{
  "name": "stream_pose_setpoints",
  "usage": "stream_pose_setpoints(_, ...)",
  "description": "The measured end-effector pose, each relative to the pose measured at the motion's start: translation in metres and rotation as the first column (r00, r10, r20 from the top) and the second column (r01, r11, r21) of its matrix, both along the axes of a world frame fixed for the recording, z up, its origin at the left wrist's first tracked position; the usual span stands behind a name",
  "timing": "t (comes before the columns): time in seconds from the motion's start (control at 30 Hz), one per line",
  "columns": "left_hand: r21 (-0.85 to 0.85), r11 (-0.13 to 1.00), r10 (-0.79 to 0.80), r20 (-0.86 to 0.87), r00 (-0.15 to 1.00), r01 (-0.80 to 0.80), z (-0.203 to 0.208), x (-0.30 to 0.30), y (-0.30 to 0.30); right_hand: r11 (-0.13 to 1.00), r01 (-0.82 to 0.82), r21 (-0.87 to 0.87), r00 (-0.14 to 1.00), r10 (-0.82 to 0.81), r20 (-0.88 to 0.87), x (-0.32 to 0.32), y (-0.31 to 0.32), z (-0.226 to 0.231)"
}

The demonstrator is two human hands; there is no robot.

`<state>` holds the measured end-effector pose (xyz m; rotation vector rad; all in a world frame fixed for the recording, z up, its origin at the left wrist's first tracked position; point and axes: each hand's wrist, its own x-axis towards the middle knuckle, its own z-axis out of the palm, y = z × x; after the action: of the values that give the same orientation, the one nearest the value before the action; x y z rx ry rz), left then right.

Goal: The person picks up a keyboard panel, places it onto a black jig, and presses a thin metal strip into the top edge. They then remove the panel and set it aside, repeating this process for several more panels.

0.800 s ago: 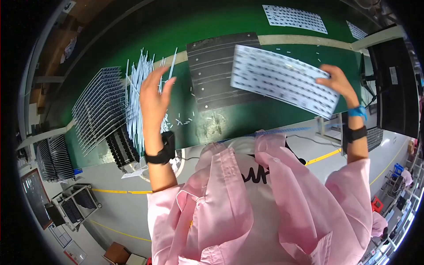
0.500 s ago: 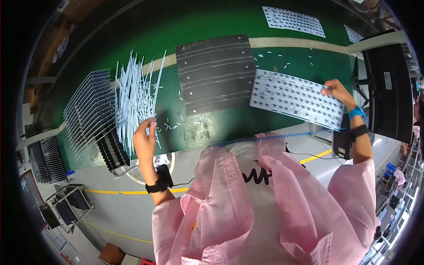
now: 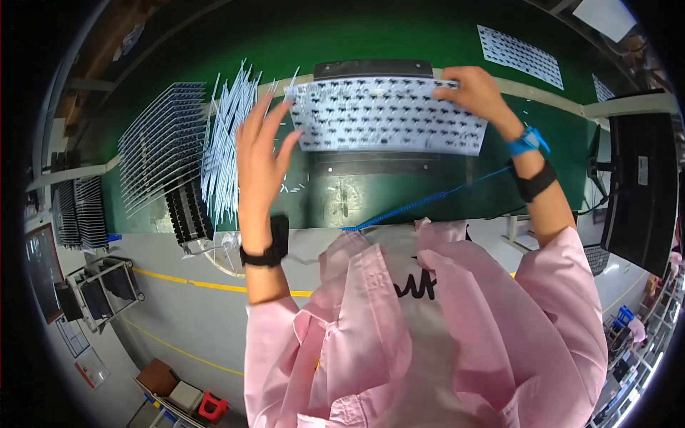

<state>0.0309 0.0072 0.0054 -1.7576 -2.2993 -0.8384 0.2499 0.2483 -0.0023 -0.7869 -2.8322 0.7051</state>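
A thin white keyboard-sized panel with rows of dark marks is held over a dark grey plate on the green bench. My right hand pinches the panel at its upper right corner. At the panel's left end, my left hand has its fingers spread; the fingertips lie close to the edge, and whether they touch is unclear. Just beyond that hand lies a loose heap of thin white strips. The panel hides most of the plate.
Several similar panels stand in a black rack at the left. Another white panel lies at the far right. A blue coiled cord runs from my right wrist along the bench's front. A black monitor stands on the right.
My right hand has carried the panel leftward from beside the plate to above it. My left hand has gone from the white strips up and right to the panel's left end, its fingers spreading.
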Motion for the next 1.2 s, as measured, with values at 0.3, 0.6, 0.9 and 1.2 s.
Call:
stream_pose_setpoints(0.3,-0.444,0.862,-0.254,0.039,0.966,0.245,-0.025,-0.026,0.078,0.946,0.139,0.292,0.928,-0.022,-0.373,-0.002,-0.048,-0.039)
stream_pose_setpoints(0.6,-0.389,0.890,-0.241,0.041,0.970,0.238,-0.026,0.000,0.016,0.961,0.058,0.270,0.965,0.015,-0.263,0.014,-0.086,-0.032)
stream_pose_setpoints(0.9,-0.361,0.900,-0.244,0.052,0.968,0.246,-0.029,0.010,-0.006,0.962,0.070,0.265,0.964,0.002,-0.265,0.024,-0.112,-0.037)
stream_pose_setpoints(1.2,-0.347,0.914,-0.220,0.009,0.976,0.209,-0.031,0.011,-0.013,0.936,0.077,0.343,0.957,0.028,-0.290,0.022,-0.119,-0.039)
